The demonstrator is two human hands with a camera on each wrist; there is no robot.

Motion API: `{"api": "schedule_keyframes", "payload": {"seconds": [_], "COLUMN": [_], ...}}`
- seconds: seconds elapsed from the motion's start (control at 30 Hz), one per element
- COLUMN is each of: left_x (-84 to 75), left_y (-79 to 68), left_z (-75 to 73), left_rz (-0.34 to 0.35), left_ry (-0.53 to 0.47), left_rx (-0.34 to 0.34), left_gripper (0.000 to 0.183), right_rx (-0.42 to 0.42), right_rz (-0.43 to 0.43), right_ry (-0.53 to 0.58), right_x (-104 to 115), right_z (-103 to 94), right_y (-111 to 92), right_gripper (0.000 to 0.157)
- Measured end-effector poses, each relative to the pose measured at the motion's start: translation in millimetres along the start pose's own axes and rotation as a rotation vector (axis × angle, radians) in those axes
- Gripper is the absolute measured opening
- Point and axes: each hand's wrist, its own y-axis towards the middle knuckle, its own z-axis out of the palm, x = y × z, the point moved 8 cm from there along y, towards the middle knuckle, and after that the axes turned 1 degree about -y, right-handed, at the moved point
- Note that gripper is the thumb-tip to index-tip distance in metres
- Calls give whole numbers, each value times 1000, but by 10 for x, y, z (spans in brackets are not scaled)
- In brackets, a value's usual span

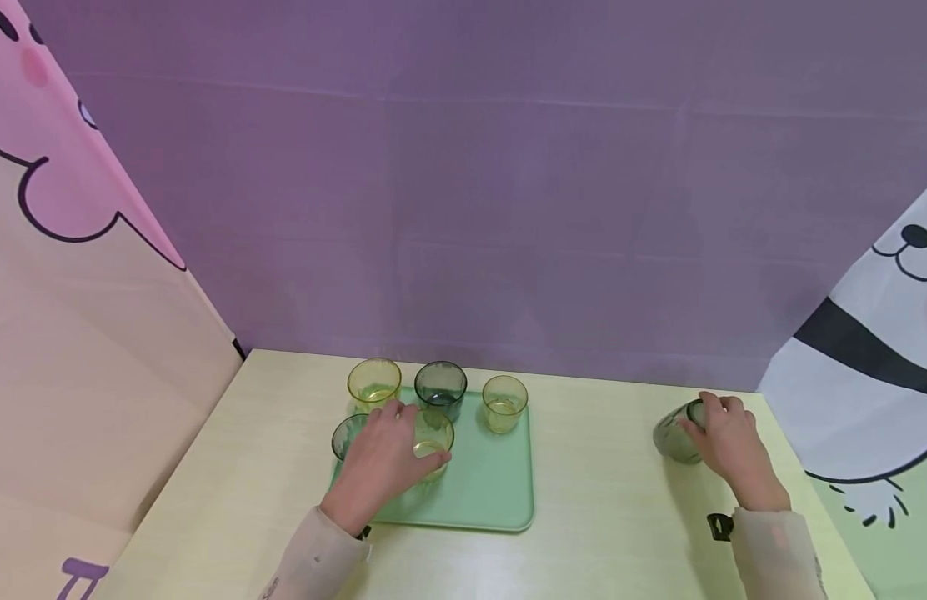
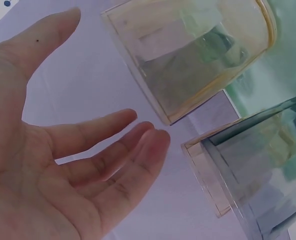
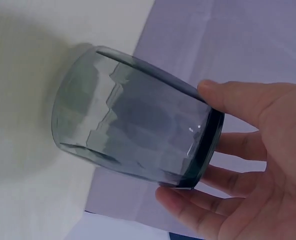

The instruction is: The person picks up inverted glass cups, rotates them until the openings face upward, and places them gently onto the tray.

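Note:
My right hand [image 1: 729, 446] grips a smoky grey glass [image 1: 675, 437] by its thick base, near the table's right side. In the right wrist view the glass [image 3: 138, 120] is tilted, its mouth turned down toward the tabletop. Over a green tray [image 1: 493, 496] is my left hand [image 1: 384, 450], its thumb spread from loosely bent fingers. A yellow glass [image 1: 437, 429] stands by its thumb and a grey glass [image 1: 345, 435] is partly hidden behind it. In the left wrist view a gap shows between the hand [image 2: 83, 165] and the nearest yellow glass [image 2: 188, 60].
Along the tray's back stand a yellow glass [image 1: 374, 381], a dark grey glass [image 1: 441, 386] and a smaller yellow glass [image 1: 504, 405]. The pale table [image 1: 598, 500] meets a purple cloth [image 1: 508, 208] at the back, with printed panels at both sides.

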Motion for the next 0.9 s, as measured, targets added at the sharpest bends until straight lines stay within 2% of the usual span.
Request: {"api": "schedule_keyframes", "payload": {"seconds": [0.2, 0.4, 0.63, 0.9], "left_x": [4, -5, -35, -81], "left_y": [-27, -59, -98, -138], "left_z": [-37, -53, -82, -99], "left_rz": [0, -3, 18, 36], "left_ry": [-75, -104, -162, -224], "left_rx": [-3, 5, -11, -24], "left_gripper": [78, 81, 77, 73], "right_rx": [-19, -56, 20, -25], "right_rz": [-26, -60, -22, -52], "right_ry": [43, 65, 148, 191], "right_x": [185, 364, 509, 662], "right_z": [-124, -229, -294, -336], "right_y": [-57, -118, -170, -227], "right_gripper": [54, 55, 58, 55]}}
